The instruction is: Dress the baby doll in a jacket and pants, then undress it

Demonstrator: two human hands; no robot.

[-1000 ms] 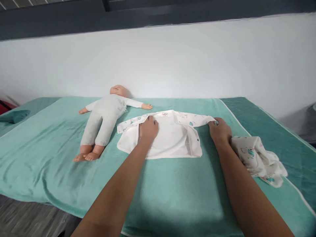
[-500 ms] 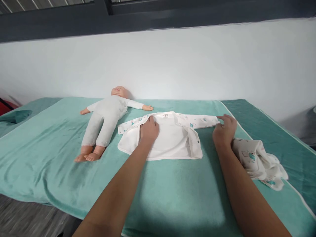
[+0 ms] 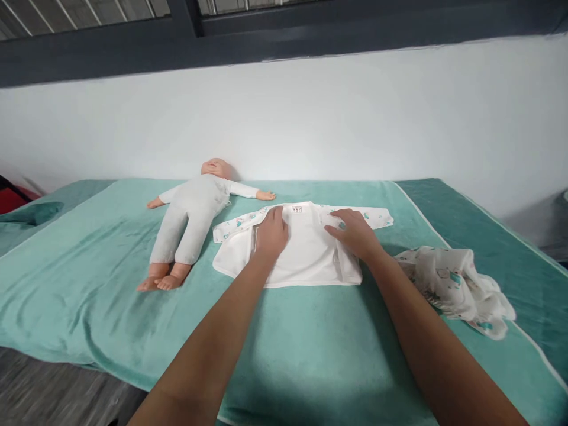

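A white baby shirt (image 3: 306, 260) with a small teal print lies spread on the green cover, its front open and its sleeves stretched out sideways. My left hand (image 3: 272, 232) rests on the shirt's left front panel near the neckline, fingers extended and slightly bent over the cloth. On the right front panel, by the shoulder, lies my right hand (image 3: 352, 232) with thumb and fingers apart. Left of the shirt, a baby doll (image 3: 195, 201) in a pale cloth body lies on its back, arms spread. One doll hand is close above the left sleeve.
A crumpled printed white cloth (image 3: 461, 290) lies beside my right forearm. The green cover (image 3: 319, 355) spans the bed up to the white wall (image 3: 310, 118). A dark window frame (image 3: 284, 41) runs above, and something red (image 3: 13, 200) shows at the far left.
My right hand has left the end of the right sleeve and moved left onto the shirt's right front panel. My left hand stays near the neckline. The doll lies as before.
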